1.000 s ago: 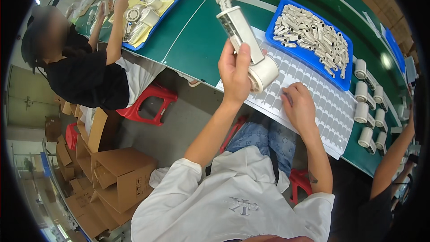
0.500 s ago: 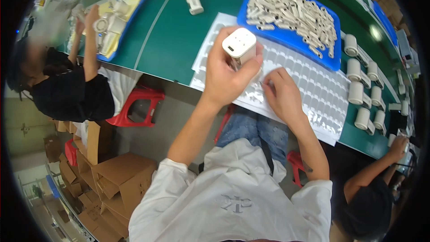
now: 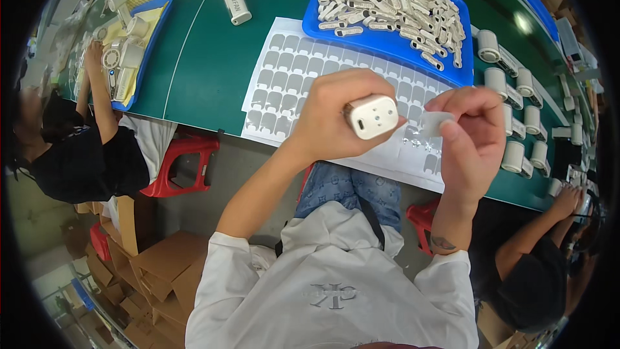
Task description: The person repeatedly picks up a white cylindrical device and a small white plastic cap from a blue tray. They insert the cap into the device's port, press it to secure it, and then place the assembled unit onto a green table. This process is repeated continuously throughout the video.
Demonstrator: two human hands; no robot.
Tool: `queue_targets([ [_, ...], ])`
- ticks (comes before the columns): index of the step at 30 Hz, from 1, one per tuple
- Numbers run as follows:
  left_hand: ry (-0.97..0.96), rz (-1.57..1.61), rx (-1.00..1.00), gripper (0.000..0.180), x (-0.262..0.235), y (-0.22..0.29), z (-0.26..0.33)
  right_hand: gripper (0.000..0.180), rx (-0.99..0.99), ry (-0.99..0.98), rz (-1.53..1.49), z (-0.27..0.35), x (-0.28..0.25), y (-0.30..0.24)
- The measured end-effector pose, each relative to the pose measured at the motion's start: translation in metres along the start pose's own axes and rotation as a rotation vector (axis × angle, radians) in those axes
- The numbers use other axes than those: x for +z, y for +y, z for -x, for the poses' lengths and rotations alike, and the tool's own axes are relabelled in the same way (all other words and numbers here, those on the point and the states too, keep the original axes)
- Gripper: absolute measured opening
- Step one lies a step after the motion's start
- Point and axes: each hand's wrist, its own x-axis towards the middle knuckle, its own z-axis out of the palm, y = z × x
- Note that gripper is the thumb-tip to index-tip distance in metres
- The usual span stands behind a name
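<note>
My left hand (image 3: 332, 113) is wrapped round a white handheld fan (image 3: 373, 118), its flat end with a small slot and several dots turned toward me. Close to it on the right, my right hand (image 3: 476, 139) pinches a small, pale, see-through sticker (image 3: 434, 123) between thumb and fingers. The sticker is apart from the fan. Under both hands lies a white sheet of stickers (image 3: 278, 81) with rows of grey rounded shapes; stickers are gone from part of its near right side. My left hand hides the fan's far part.
Behind the sheet stands a blue tray (image 3: 314, 10) heaped with small whitish parts. Another white fan (image 3: 234, 1) lies at the back left; several fans (image 3: 513, 156) line the right. Co-workers sit at both sides, the left one by a blue-edged tray (image 3: 152, 45). Cartons (image 3: 171, 262) are at lower left.
My right hand has come up off the sheet, now with a sticker in its fingers. The fan in my left hand has moved lower and tilted. The view has shifted slightly.
</note>
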Motion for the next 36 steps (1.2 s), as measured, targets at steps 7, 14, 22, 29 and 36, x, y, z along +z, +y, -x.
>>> queue_targets([
  [7,-0.013,-0.048,-0.038,0.029,0.017,-0.015,0.004,0.05,-0.04,-0.065,0.112,-0.006,0.021,0.012],
  [14,0.034,0.003,-0.009,0.027,0.022,-0.018,0.004,0.05,-0.037,-0.085,0.108,-0.001,0.019,0.016],
  [22,0.054,-0.049,0.003,0.029,0.022,-0.018,0.005,0.046,-0.006,-0.092,0.151,-0.001,0.016,0.02],
  [29,0.057,-0.027,0.021,0.031,0.021,-0.02,0.007,0.045,-0.007,-0.1,0.154,-0.001,0.017,0.02],
  [36,0.085,-0.023,-0.036,0.036,0.024,-0.02,0.007,0.042,-0.001,-0.101,0.162,0.0,0.018,0.018],
])
